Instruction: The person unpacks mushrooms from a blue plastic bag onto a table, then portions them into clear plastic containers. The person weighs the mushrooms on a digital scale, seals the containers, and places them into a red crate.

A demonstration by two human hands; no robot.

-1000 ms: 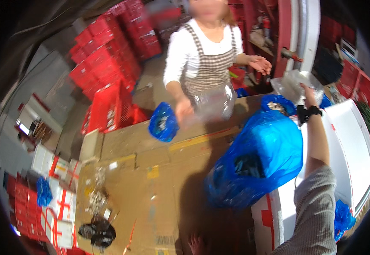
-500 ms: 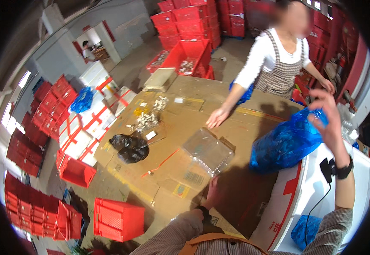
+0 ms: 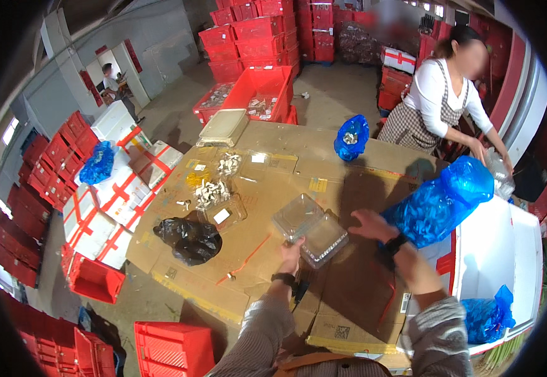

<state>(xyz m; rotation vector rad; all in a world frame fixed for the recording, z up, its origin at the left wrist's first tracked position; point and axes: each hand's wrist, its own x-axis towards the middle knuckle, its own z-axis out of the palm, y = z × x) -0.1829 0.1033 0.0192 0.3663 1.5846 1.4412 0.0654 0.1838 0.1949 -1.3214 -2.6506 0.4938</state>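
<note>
My left hand (image 3: 291, 250) grips the near left edge of a clear plastic clamshell container (image 3: 314, 234), open and lying on the cardboard-covered table (image 3: 248, 182). My right hand (image 3: 367, 224) is open, fingers apart, just right of the container, near a large filled blue plastic bag (image 3: 437, 201). Left on the table are pale mushroom piles (image 3: 210, 193), another clear container (image 3: 229, 210) and a black plastic bag (image 3: 187, 239). A small blue bag with pale pieces (image 3: 351, 138) stands at the far edge.
A co-worker (image 3: 433, 110) bends at right, hands on clear plastic (image 3: 496, 169). A pale lid (image 3: 223, 127) lies at the back. Red crates (image 3: 264, 91) and foam boxes (image 3: 103, 207) stand around the table. An open foam box (image 3: 506, 245) is at right. A person (image 3: 113, 88) stands near a doorway.
My right hand has come down from the clear containers at right toward the table. A clamshell now lies there with my left hand on it. The co-worker has moved to the right.
</note>
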